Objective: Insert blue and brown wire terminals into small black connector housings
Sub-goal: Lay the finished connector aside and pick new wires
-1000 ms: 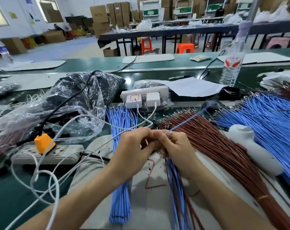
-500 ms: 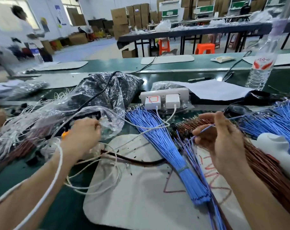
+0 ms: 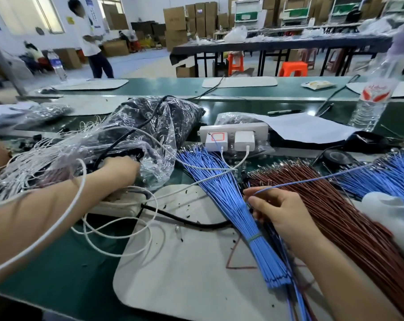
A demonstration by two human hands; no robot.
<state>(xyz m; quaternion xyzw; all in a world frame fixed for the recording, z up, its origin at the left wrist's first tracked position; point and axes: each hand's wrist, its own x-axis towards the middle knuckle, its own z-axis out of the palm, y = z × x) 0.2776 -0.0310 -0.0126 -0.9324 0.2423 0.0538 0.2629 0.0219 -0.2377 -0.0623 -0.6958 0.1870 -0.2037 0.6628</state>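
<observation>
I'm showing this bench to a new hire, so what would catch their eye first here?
The fans of wire: a banded blue wire bundle at centre, a brown wire bundle to its right. The right hand pinches a single blue wire between them, while the left hand reaches into the clear plastic bag of black parts at left.

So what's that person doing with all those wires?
Someone is fitting wires into little black plugs. The right hand pinches a single blue wire above the brown wire bundle. The left hand reaches into a clear plastic bag of small black pieces, probably for a plug; its fingers are hidden. A tied blue wire bundle lies across the mat.
</observation>
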